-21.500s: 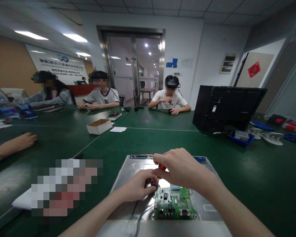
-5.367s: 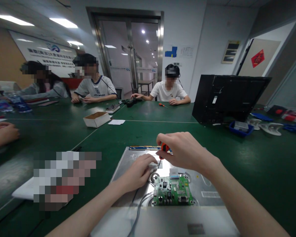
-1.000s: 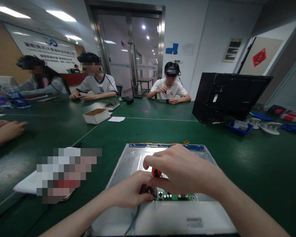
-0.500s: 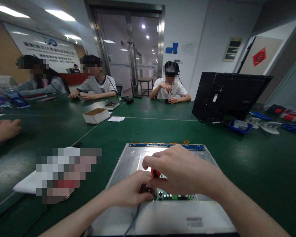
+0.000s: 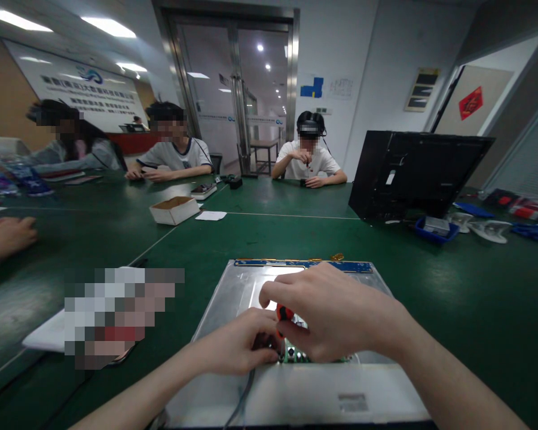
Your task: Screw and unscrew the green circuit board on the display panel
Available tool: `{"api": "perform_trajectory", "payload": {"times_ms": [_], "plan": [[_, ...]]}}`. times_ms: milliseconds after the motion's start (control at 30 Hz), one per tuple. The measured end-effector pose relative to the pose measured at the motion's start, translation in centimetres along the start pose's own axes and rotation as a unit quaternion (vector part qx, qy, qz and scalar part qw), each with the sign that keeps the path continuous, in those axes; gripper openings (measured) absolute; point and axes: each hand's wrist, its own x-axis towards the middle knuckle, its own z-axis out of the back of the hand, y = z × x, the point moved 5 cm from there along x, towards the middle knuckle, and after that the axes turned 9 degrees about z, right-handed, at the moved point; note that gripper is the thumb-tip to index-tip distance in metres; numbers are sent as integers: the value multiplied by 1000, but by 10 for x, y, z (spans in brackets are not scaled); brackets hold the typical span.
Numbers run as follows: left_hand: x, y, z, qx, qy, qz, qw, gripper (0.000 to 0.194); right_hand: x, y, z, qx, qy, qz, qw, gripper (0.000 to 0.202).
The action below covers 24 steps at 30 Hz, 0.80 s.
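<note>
One red-and-black screwdriver point(image 5: 284, 312), pinched in right hand point(image 5: 329, 310) fingers over green circuit board point(image 5: 291, 356) on metal panel point(image 5: 305, 395), toward near edge of desk point(image 5: 260, 242); left hand point(image 5: 244, 343) alongside, fingers curled, hold indeterminable.

We list one red-and-black screwdriver point(image 5: 284, 312), mostly hidden; one green circuit board point(image 5: 297, 356), partly covered, on one flat silver metal panel point(image 5: 314, 394), blue strip point(image 5: 269, 263) along its far edge; one dark cable point(image 5: 242, 401), trailing over the panel's near part.
</note>
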Motion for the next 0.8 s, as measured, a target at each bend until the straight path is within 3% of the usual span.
{"api": "perform_trajectory", "payload": {"times_ms": [367, 800], "plan": [[-1, -2, 1, -28, -8, 28, 999, 12, 1, -3, 1, -22, -1, -20, 1000, 9], [-1, 1, 0, 6, -5, -10, 1000, 5, -3, 0, 0, -20, 2, -12, 1000, 17]]}}
